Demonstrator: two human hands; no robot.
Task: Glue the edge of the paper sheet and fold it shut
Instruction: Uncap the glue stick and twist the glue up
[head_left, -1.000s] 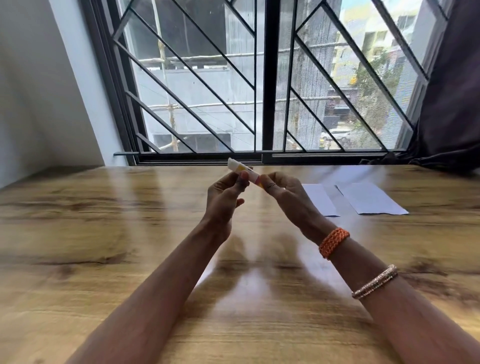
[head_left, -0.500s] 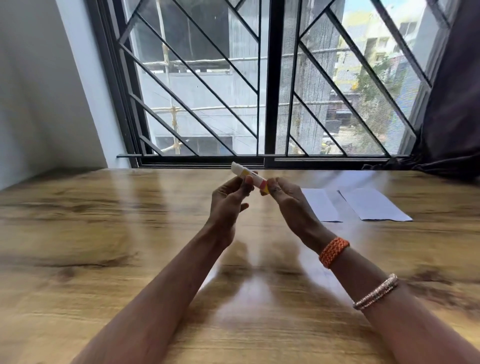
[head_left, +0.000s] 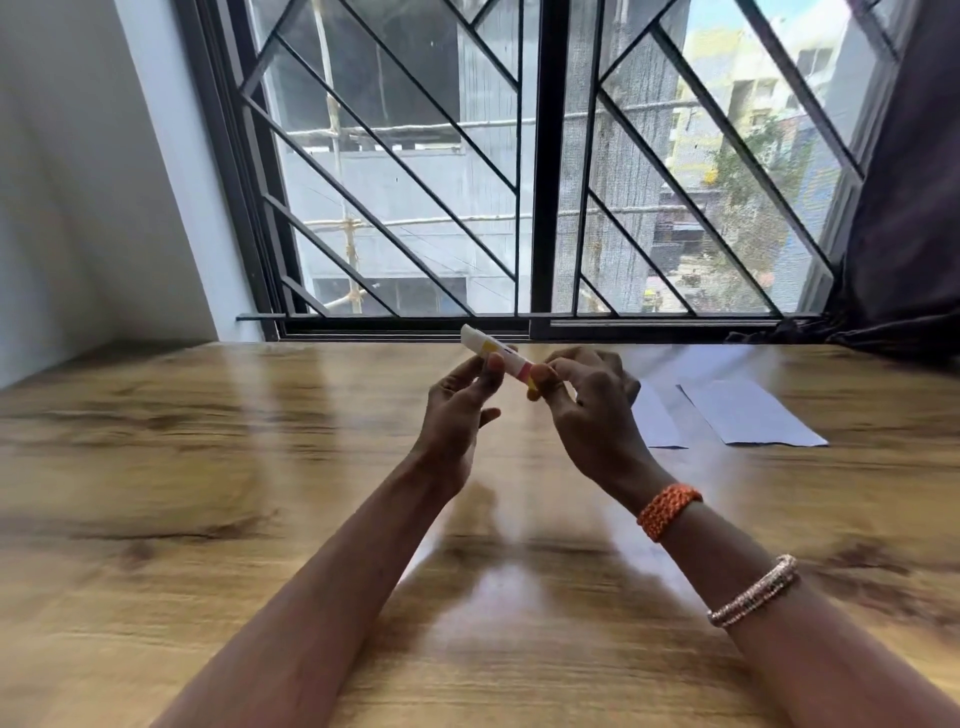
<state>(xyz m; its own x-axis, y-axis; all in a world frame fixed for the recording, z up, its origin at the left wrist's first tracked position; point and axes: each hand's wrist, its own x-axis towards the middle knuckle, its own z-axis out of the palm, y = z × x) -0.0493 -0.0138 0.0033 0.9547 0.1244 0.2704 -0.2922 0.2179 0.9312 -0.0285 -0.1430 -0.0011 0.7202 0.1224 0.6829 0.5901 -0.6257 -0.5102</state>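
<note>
Glue tube (head_left: 497, 354) sits pinched in my left hand (head_left: 460, 410) while my right hand (head_left: 587, 402) grips its cap end; I judge I'm uncapping. Paper sheets (head_left: 748, 413) lie on the desk (head_left: 208, 467), off right, unglued; next comes twisting the cap free.

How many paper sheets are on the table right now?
2. One paper sheet lies just past the right hand, which partly hides it. The other sheet lies further right, apart from the first, in full view. Neither is being touched.
</note>
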